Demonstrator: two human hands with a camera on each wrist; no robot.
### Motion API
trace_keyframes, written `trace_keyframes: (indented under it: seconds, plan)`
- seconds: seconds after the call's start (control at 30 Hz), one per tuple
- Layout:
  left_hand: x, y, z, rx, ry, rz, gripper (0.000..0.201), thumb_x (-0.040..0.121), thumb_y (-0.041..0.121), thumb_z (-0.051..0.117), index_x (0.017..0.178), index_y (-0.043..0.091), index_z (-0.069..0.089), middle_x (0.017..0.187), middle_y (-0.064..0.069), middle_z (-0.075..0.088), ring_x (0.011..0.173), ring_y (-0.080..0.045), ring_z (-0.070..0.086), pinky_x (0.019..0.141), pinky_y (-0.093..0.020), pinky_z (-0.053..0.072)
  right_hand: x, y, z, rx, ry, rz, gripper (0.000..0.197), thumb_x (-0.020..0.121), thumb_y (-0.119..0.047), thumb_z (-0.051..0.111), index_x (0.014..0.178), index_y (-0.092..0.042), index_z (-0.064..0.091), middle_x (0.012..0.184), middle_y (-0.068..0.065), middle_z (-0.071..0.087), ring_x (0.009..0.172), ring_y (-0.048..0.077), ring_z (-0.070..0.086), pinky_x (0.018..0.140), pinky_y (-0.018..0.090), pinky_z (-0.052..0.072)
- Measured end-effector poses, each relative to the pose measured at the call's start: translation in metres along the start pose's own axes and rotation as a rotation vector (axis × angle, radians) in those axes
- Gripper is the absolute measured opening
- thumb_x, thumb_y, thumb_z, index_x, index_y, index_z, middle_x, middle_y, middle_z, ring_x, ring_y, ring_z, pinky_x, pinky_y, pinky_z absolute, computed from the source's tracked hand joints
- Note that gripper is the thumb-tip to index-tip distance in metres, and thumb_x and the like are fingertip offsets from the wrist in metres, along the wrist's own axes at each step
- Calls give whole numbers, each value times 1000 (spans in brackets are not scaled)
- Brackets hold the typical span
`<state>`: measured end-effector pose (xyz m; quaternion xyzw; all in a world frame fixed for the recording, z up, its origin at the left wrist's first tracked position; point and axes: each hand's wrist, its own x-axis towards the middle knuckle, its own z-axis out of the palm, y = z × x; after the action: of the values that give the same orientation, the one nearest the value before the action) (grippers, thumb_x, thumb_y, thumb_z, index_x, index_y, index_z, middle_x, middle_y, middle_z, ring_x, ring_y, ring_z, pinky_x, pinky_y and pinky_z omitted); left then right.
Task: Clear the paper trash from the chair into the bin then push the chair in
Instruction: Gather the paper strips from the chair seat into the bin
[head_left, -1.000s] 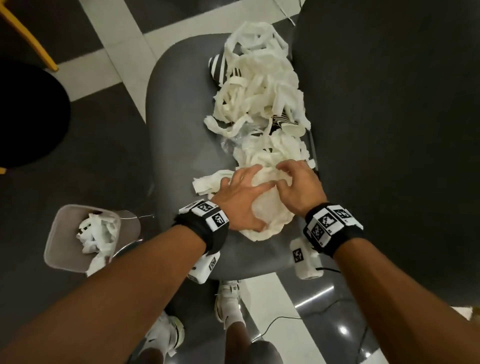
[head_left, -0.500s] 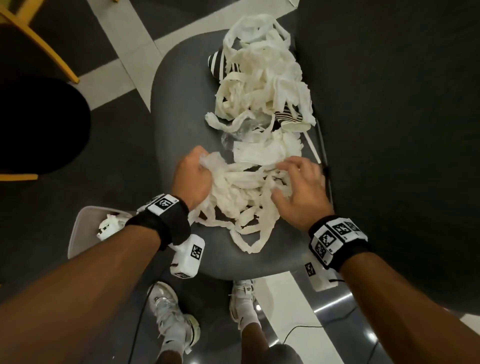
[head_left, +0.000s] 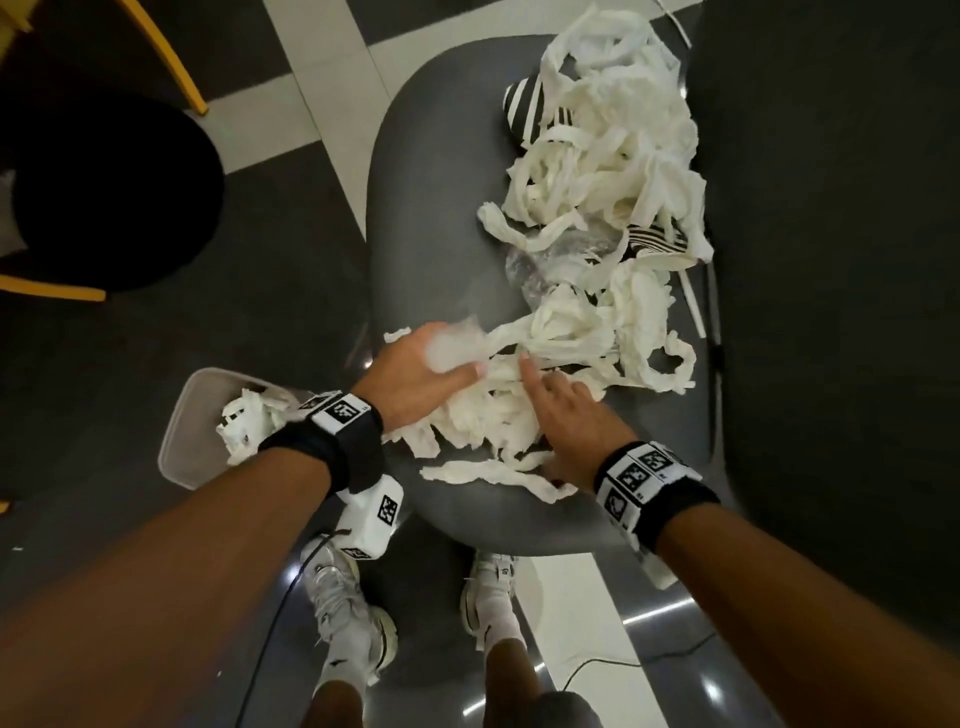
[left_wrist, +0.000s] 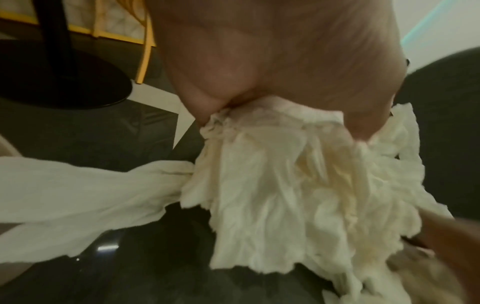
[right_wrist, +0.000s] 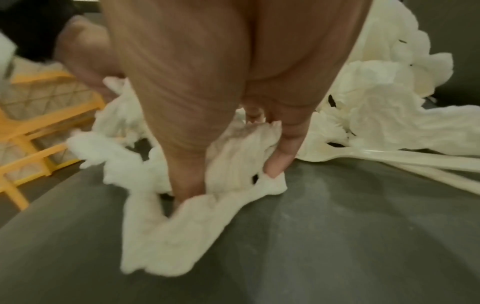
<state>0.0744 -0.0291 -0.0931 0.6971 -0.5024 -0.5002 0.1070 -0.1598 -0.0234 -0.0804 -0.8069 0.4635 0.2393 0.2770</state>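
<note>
White paper strips (head_left: 597, 171) lie heaped along the right side of the grey chair seat (head_left: 431, 208). My left hand (head_left: 447, 358) grips a bunch of these strips (left_wrist: 272, 185) near the seat's front left; in the left wrist view the bunch hangs from curled fingers. My right hand (head_left: 535, 384) lies just right of it, with straight fingers pressing loose strips (right_wrist: 233, 156) onto the seat (right_wrist: 337, 226). The pale bin (head_left: 179, 415) stands on the floor left of the chair, below my left wrist, with paper inside.
Black-and-white striped items (head_left: 524, 104) and clear plastic wrap (head_left: 535, 270) sit among the heap. A white plastic spoon (right_wrist: 363, 154) lies on the seat. The dark chair back (head_left: 831, 260) rises at right. A black round base (head_left: 104, 197) and yellow legs (head_left: 171, 57) stand at left.
My left hand has closed on a bunch of strips and drawn it left toward the seat's edge, stretching the strips out. My right hand has shifted slightly left and flattened onto the loose strips.
</note>
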Motion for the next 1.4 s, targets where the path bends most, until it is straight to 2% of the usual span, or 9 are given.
trace_keyframes:
  seconds: [0.17, 0.3, 0.4, 0.53, 0.7, 0.9, 1.07, 1.2, 1.4]
  plan:
    - [-13, -6, 15, 187, -204, 39, 91, 68, 62, 80, 148, 40, 43, 132, 0, 50, 126, -20, 52, 103, -28, 42, 9, -13, -3, -3, -78, 4, 80, 84, -15, 67, 151, -15, 24, 134, 12, 47, 117, 33, 55, 88, 39, 48]
    - [-22, -6, 16, 240, -283, 75, 101, 56, 66, 84, 145, 43, 41, 124, 4, 33, 123, -14, 37, 105, -34, 43, 11, -31, -15, -73, 78, -8, 28, 90, -6, 53, 116, -10, 62, 121, 8, 50, 90, 28, 62, 63, 26, 35]
    - [-22, -15, 10, 308, -324, 114, 83, 56, 61, 82, 128, 32, 53, 129, 7, 35, 122, -11, 36, 100, -32, 44, 17, -49, -16, 76, 172, 32, 28, 87, -4, 53, 113, -11, 55, 110, 6, 52, 71, 25, 56, 49, 25, 28]
    - [-28, -21, -9, 352, -314, 157, 25, 75, 32, 74, 97, 27, 63, 95, 6, 69, 88, -17, 70, 79, -40, 61, 30, -70, -11, 199, 192, 42, 67, 81, -6, 57, 142, -22, 33, 113, 9, 57, 85, 33, 64, 66, 42, 54]
    - [-38, -30, -32, 211, -104, 157, 21, 83, 18, 72, 101, 23, 63, 100, -1, 72, 94, -20, 71, 82, -34, 59, 41, -95, -23, 63, 298, 41, 17, 86, -15, 54, 98, -11, 66, 117, 10, 49, 90, 32, 59, 62, 39, 55]
    - [-58, -58, -85, 128, 38, 102, 33, 81, 12, 74, 113, 16, 68, 107, -2, 74, 101, -19, 71, 86, -29, 56, 72, -150, -24, 29, 176, -45, 27, 81, -30, 32, 91, -23, 56, 84, -1, 63, 81, 29, 60, 78, 39, 52]
    - [-79, -117, -133, 99, 200, 49, 27, 80, 13, 77, 106, 17, 70, 99, 1, 72, 92, -16, 67, 75, -11, 44, 102, -223, -16, 277, 179, -73, 23, 86, -15, 51, 107, -13, 60, 96, 0, 64, 91, 23, 57, 87, 31, 41]
    - [-93, -189, -158, -98, 303, -71, 53, 70, 14, 81, 121, 16, 68, 114, -2, 74, 106, -19, 70, 93, -38, 56, 140, -289, -3, 314, 149, -119, 21, 88, -22, 58, 105, -14, 67, 101, 7, 73, 96, 30, 66, 92, 38, 51]
    - [-99, -287, -176, -616, 385, -297, 31, 79, 22, 78, 110, 19, 72, 100, 2, 77, 96, -16, 73, 92, -38, 58, 197, -350, 32, 439, 10, -39, 18, 90, -23, 59, 106, -16, 64, 106, 5, 70, 97, 26, 65, 83, 33, 53]
